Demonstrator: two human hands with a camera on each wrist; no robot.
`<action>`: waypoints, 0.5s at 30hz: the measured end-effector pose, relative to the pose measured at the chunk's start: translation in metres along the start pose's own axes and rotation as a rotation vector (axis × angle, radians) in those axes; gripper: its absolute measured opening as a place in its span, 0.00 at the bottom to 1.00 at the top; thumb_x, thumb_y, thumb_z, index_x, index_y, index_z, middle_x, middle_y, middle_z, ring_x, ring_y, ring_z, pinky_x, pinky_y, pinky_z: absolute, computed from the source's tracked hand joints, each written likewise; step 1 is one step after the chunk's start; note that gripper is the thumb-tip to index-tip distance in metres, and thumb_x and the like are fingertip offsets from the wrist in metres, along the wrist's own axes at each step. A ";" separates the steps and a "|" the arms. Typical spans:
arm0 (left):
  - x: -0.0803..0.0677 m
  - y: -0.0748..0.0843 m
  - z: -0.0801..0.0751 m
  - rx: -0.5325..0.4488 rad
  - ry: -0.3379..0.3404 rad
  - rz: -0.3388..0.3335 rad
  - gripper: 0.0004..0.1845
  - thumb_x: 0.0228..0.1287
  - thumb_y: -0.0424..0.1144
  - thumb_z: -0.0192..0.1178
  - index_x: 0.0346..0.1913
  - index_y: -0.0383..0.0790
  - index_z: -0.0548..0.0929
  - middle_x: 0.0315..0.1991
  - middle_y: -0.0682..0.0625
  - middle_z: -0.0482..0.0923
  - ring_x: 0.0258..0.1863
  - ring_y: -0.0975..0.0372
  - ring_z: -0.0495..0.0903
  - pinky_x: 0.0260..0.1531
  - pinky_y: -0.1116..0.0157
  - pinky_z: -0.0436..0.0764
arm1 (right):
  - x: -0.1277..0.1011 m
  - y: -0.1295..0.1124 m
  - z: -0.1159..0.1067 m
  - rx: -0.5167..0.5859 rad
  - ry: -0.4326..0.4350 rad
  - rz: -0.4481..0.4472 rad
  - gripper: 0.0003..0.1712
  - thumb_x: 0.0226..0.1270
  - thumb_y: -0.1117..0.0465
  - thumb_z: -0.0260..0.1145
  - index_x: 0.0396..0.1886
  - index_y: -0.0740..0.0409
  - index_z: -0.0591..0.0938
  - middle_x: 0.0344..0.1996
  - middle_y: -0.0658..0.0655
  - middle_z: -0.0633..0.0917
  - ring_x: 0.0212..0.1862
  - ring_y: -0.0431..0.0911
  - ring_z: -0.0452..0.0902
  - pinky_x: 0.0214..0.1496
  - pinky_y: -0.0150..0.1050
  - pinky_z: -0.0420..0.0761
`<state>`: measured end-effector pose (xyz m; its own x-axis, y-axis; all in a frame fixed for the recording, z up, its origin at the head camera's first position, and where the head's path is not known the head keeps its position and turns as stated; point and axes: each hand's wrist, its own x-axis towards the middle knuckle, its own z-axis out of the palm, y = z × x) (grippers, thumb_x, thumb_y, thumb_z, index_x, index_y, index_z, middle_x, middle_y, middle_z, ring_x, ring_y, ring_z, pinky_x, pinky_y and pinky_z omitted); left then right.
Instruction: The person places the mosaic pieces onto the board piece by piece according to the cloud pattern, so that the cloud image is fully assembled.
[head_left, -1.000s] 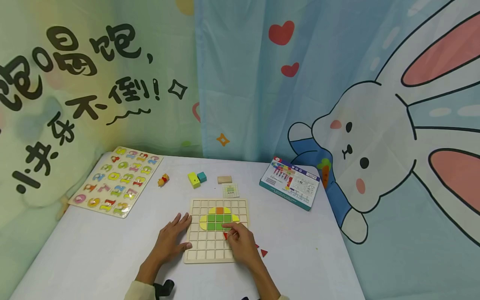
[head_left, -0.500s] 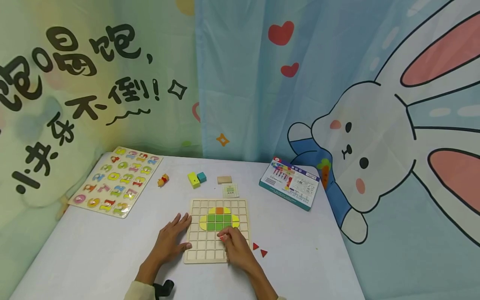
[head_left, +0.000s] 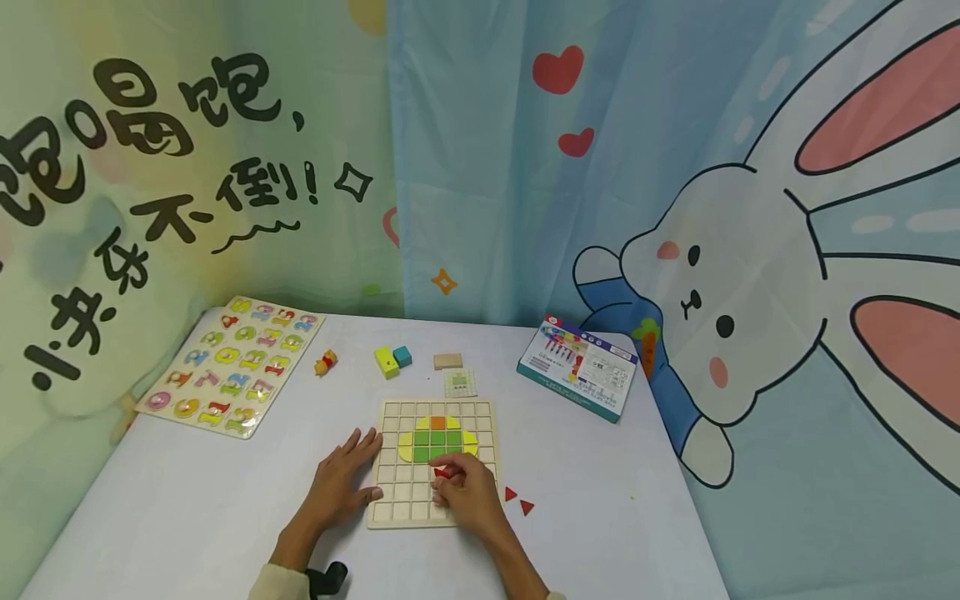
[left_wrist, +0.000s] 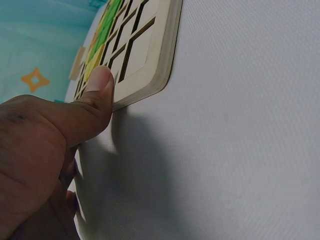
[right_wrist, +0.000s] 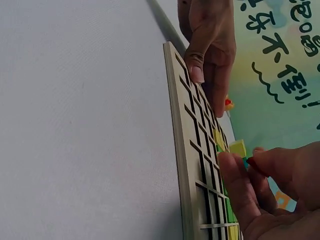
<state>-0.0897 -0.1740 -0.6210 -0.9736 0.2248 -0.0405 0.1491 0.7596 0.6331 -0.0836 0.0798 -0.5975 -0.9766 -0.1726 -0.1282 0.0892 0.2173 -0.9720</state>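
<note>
A wooden grid board (head_left: 403, 512) lies on the table. Green square tiles (head_left: 422, 445), yellow rounded tiles (head_left: 406, 451) and one orange square tile (head_left: 438, 422) form a shape in its upper part. My left hand (head_left: 341, 479) rests at the board's left edge, fingers spread. In the left wrist view its thumb (left_wrist: 100, 80) presses on the board's rim. Over the middle of the board, my right hand (head_left: 474, 496) pinches a small red triangle tile (head_left: 441, 472) just below the green tiles. Two red triangle tiles (head_left: 527, 507) lie right of the board.
Behind the board are a small pattern card (head_left: 460, 383), a wooden block (head_left: 447, 361), a yellow-green block (head_left: 387, 362) and a teal block (head_left: 402, 357). A number puzzle board (head_left: 232, 367) and a small toy figure (head_left: 326, 362) lie left. A box (head_left: 577, 367) is at back right.
My right hand has shifted a little left over the board with the red triangle tile, which has turned between the fingers. The left hand stays in place.
</note>
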 end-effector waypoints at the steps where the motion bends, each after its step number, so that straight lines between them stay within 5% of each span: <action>1: 0.000 0.000 0.000 0.003 -0.006 -0.004 0.51 0.58 0.40 0.79 0.83 0.41 0.64 0.85 0.44 0.58 0.86 0.42 0.50 0.80 0.32 0.55 | 0.000 0.000 0.001 -0.038 0.002 -0.012 0.13 0.69 0.75 0.69 0.50 0.62 0.88 0.38 0.62 0.84 0.34 0.45 0.85 0.35 0.35 0.90; 8: 0.001 0.000 -0.001 0.019 -0.022 -0.015 0.51 0.59 0.41 0.78 0.83 0.42 0.63 0.85 0.45 0.58 0.87 0.42 0.50 0.80 0.32 0.55 | 0.001 -0.003 0.004 -0.244 0.103 -0.075 0.08 0.65 0.67 0.78 0.40 0.53 0.87 0.29 0.50 0.89 0.29 0.35 0.79 0.33 0.26 0.81; 15: 0.000 0.000 -0.002 0.010 -0.024 -0.019 0.51 0.59 0.40 0.78 0.83 0.42 0.63 0.85 0.45 0.57 0.87 0.42 0.49 0.80 0.32 0.55 | 0.004 0.003 0.008 -0.218 0.168 -0.061 0.08 0.64 0.62 0.79 0.35 0.53 0.86 0.28 0.48 0.90 0.30 0.35 0.78 0.32 0.27 0.77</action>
<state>-0.0901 -0.1747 -0.6193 -0.9719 0.2244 -0.0708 0.1323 0.7699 0.6243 -0.0862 0.0724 -0.6022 -0.9993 -0.0339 -0.0184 0.0026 0.4161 -0.9093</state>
